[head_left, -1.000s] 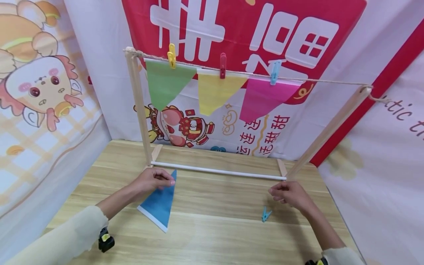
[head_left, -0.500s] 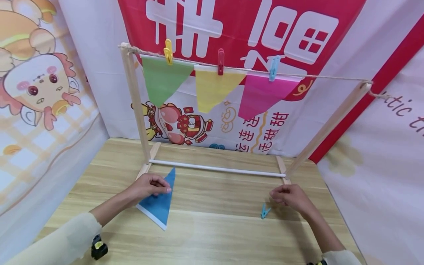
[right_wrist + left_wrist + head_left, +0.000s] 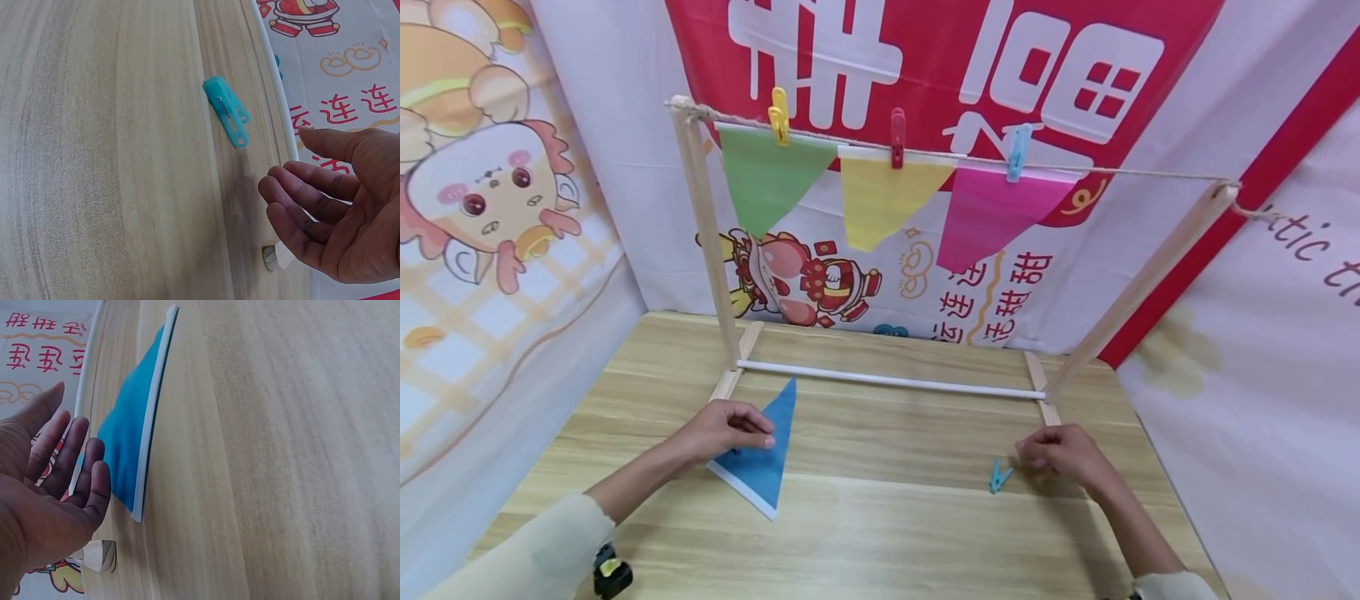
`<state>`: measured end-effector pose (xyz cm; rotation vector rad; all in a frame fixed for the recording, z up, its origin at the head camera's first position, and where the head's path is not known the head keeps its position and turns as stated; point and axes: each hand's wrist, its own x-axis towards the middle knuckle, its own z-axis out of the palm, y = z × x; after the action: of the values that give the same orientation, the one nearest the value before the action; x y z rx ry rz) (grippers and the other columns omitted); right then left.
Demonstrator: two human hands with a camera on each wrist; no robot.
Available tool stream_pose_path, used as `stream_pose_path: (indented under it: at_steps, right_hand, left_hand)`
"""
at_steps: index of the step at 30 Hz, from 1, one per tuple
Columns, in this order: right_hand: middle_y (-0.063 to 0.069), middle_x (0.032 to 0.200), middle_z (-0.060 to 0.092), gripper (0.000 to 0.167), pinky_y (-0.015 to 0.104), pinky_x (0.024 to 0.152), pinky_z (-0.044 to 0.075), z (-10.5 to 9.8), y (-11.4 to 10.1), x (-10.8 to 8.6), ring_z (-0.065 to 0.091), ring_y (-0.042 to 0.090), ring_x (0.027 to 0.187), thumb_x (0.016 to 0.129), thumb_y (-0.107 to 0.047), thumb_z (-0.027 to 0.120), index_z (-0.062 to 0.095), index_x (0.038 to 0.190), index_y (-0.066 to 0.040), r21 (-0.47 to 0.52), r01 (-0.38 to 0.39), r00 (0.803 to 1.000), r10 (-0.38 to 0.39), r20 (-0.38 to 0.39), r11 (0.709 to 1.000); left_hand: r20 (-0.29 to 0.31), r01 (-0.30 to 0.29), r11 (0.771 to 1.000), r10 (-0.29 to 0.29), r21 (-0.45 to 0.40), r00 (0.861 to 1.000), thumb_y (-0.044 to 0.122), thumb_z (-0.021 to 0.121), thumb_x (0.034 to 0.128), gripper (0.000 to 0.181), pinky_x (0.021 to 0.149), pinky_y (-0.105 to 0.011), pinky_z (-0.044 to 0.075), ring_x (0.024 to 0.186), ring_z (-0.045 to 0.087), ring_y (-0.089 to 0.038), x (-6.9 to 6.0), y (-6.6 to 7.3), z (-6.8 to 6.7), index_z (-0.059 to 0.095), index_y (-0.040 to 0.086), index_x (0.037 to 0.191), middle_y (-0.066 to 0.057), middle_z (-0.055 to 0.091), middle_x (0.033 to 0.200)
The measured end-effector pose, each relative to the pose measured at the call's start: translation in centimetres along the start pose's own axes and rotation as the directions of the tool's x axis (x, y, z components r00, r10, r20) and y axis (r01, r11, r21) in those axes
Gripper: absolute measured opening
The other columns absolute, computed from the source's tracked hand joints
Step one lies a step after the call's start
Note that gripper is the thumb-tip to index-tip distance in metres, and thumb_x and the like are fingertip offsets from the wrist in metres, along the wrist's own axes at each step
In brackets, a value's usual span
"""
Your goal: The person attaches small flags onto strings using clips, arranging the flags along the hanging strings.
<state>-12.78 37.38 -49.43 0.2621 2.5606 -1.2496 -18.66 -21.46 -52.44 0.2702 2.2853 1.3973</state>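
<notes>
A blue triangular pennant (image 3: 772,454) with a white edge lies on the table at the left. My left hand (image 3: 733,432) hovers over it, fingers loosely bent; in the left wrist view nothing is between thumb and fingers. At the right, a light-blue clothespin (image 3: 998,477) rests on the tabletop. Just beside it my right hand (image 3: 1063,454) is held in the air, relaxed and holding nothing, as the right wrist view shows. Green (image 3: 773,175), yellow (image 3: 891,196) and pink pennants (image 3: 1000,212) hang from a string, under yellow (image 3: 779,118), red (image 3: 898,140) and light-blue clothespins (image 3: 1018,153).
The string (image 3: 1138,172) runs between two wooden posts, the left post (image 3: 706,233) and the right post (image 3: 1142,287). A white rod (image 3: 887,381) joins their feet low over the wooden table (image 3: 895,533). Printed cloths hang behind and at both sides.
My left hand has drawn back left and toward me over the blue pennant. The right hand has shifted slightly nearer. The whole view has also moved a little; pennant and clothespin stay on the table.
</notes>
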Motion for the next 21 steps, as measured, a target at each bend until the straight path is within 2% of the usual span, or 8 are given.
stream_pose_path:
  at_steps: [3,10,17,21]
  right_hand:
    - [0.007,0.090,0.083,0.031,0.029,0.068,0.060,0.1,0.1,-0.1,0.072,0.015,0.082,0.105,-0.021,0.080,0.081,0.116,0.008,0.000,-0.014,1.000,0.014,0.009,1.000]
    - [0.009,0.084,0.083,0.030,0.034,0.068,0.067,0.8,0.3,-0.4,0.078,0.016,0.075,0.105,-0.021,0.080,0.081,0.109,0.010,0.059,-0.047,0.997,0.043,0.070,0.997]
    - [0.008,0.082,0.079,0.034,0.032,0.064,0.066,1.6,0.3,-0.3,0.076,0.015,0.071,0.107,-0.028,0.079,0.080,0.103,0.006,0.051,-0.117,0.987,0.110,0.118,0.992]
    - [0.008,0.079,0.078,0.037,0.031,0.063,0.066,2.1,0.3,-0.4,0.075,0.014,0.069,0.107,-0.031,0.080,0.079,0.098,0.005,0.080,-0.120,0.982,0.106,0.158,0.989]
  left_hand:
    - [0.022,-0.021,1.000,0.020,0.011,1.000,0.025,0.090,0.0997,0.033,0.081,-0.025,0.057,0.101,0.068,-0.020,-0.1,-0.1,-0.1,0.081,0.003,0.122,-0.004,0.082,0.111]
    - [0.083,-0.072,0.997,0.071,0.016,0.994,0.019,0.093,0.0957,0.034,0.085,-0.023,0.063,0.101,0.075,-0.021,-0.3,-0.3,-0.2,0.080,-0.001,0.118,-0.010,0.082,0.111]
    - [0.123,-0.124,0.981,0.106,0.148,0.987,0.019,0.099,0.0881,0.027,0.078,-0.022,0.053,0.092,0.064,-0.018,-0.8,-1.0,-0.4,0.082,0.007,0.105,-0.005,0.079,0.100]
    - [0.186,-0.179,0.962,0.141,0.208,0.972,0.017,0.103,0.0801,0.029,0.074,-0.021,0.048,0.086,0.060,-0.013,-1.2,-1.2,-0.7,0.080,0.009,0.096,-0.003,0.074,0.092]
